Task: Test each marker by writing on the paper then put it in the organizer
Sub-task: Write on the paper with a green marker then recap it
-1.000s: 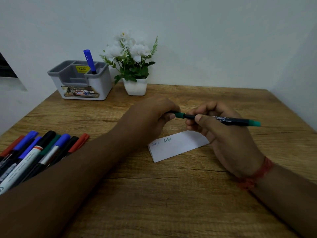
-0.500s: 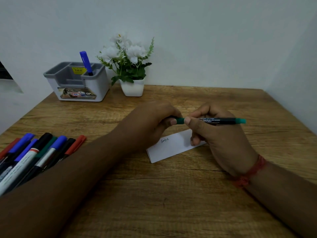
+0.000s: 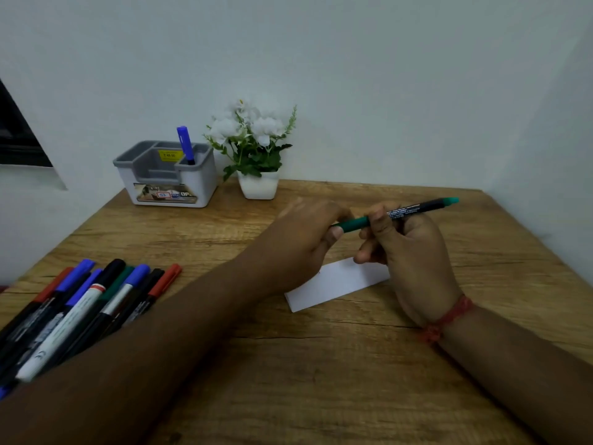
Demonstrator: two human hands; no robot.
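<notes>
Judging from what lies on the desk (image 3: 321, 380), the job is barely begun: one blue marker (image 3: 185, 144) stands upright in the right-hand compartment of the organizer (image 3: 167, 175) at eleven o'clock, and a green marker (image 3: 398, 212) is in hand at about one o'clock of centre, above the paper (image 3: 333, 284). The right hand (image 3: 414, 252) has its grip curled round the black barrel, while the left hand (image 3: 305, 239) pinches the green cap end, thumb against it; whether the cap is fully seated I cannot tell. This one looks near its turn for the organizer, though writing on the paper is hidden by the left hand here.

Left to do is the pile of markers (image 3: 80, 309) at eight to nine o'clock, lying side by side, untouched. I count roughly eight there: two red-capped, three blue-capped, two black and one dark green, though the arm covers the lower ends and more may lie beneath.

Counts otherwise: one organizer, one paper slip, one potted plant (image 3: 256, 155) at twelve o'clock
</notes>
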